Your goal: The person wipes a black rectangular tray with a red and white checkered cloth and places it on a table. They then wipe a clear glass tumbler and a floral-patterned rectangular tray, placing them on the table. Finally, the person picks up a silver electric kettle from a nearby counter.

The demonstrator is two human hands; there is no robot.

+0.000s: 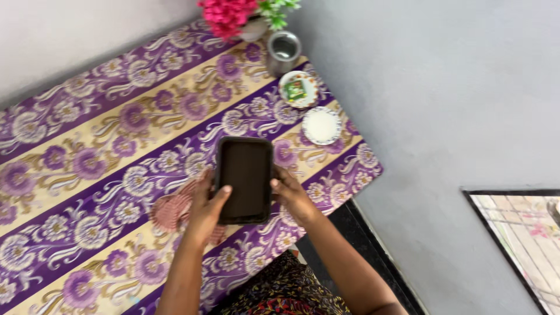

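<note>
Phone [245, 179], a dark slab in a black case with its blank screen facing up, sits at the centre of the frame, held upright in portrait between both hands above a table. Left hand [204, 209] grasps its left edge from below centre, the thumb laid across the lower left corner of the screen and the fingers hidden behind the case. Right hand [293, 195] grips the right edge, its thumb hooked over the rim near the middle of that side, fingers likewise behind. Both forearms run down to the bottom of the frame, where a dark patterned garment [286, 291] shows.

Just left of and partly under the left hand, a folded red-and-white striped cloth [170, 211] lies on the tablecloth [87, 175], which is purple and cream with bands of flowers and scrolls running diagonally across the left half of the frame.

Up and to the right of the phone, near the table's edge, stands a small white dish [321, 126] with white contents. Beyond it is a patterned saucer [297, 89] bearing a small green packet, then a steel tumbler [283, 52]. At top centre, a white pot of pink flowers [228, 14] with green leaves stands against the wall. Grey floor [455, 105] fills the right side.
</note>
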